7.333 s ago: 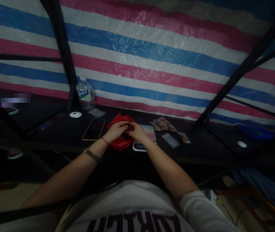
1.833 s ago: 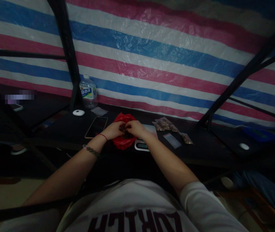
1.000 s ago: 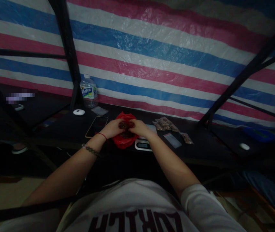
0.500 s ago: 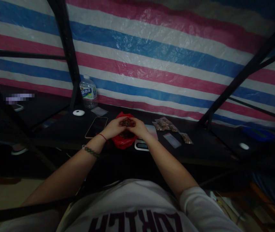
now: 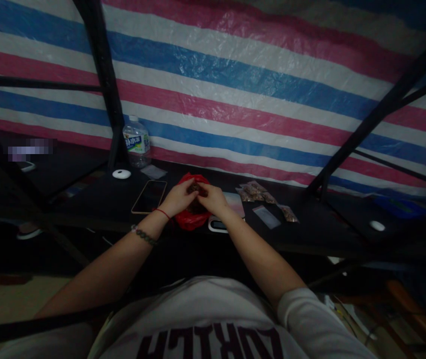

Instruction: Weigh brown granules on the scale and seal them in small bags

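Note:
My left hand [image 5: 180, 198] and my right hand [image 5: 212, 199] meet over a red plastic bag [image 5: 190, 221], with their fingers curled in toward each other. Between the fingertips shows a small clump of brown bits [image 5: 195, 188]; it is too dark to tell whether these are loose or inside a clear packet. More brown stuff lies in the mouth of the red bag, partly hidden by my hands. Just right of the bag, under my right wrist, sits a small digital scale [image 5: 218, 225] with a pale pinkish top [image 5: 236, 203].
Several filled clear packets [image 5: 256, 192] and an empty zip bag [image 5: 267, 217] lie to the right. At left are a phone [image 5: 149, 197], a white oval object [image 5: 121, 174], clear bags [image 5: 153, 172] and a plastic bottle [image 5: 137, 144]. Black metal posts [image 5: 104, 75] frame the table.
My hands have drawn slightly closer together over the red bag, and less of the brown bits shows between them. The things on the table have stayed put.

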Action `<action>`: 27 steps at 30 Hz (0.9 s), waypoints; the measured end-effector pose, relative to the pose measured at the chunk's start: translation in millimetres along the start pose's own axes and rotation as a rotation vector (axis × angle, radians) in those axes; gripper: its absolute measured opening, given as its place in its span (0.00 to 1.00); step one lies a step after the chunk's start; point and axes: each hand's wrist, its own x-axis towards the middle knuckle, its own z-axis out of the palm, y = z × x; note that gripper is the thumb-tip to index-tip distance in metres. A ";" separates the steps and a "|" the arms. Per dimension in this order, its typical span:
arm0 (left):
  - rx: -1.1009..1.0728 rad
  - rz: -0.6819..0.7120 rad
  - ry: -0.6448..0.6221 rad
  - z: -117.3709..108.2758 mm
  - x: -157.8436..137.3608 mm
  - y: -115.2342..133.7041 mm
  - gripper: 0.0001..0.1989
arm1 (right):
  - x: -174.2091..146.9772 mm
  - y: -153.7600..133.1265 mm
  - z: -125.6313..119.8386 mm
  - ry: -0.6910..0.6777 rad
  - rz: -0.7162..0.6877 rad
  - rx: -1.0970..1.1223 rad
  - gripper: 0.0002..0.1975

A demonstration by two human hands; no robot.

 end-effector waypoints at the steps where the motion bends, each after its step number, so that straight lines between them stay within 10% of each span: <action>1: -0.007 0.002 0.003 -0.4 -0.2 0.7 0.24 | -0.6 -0.6 -0.4 0.007 -0.005 0.000 0.22; 27: -0.393 0.037 -0.051 9.0 3.5 -4.3 0.30 | -1.6 -2.7 -2.7 0.037 -0.038 0.059 0.27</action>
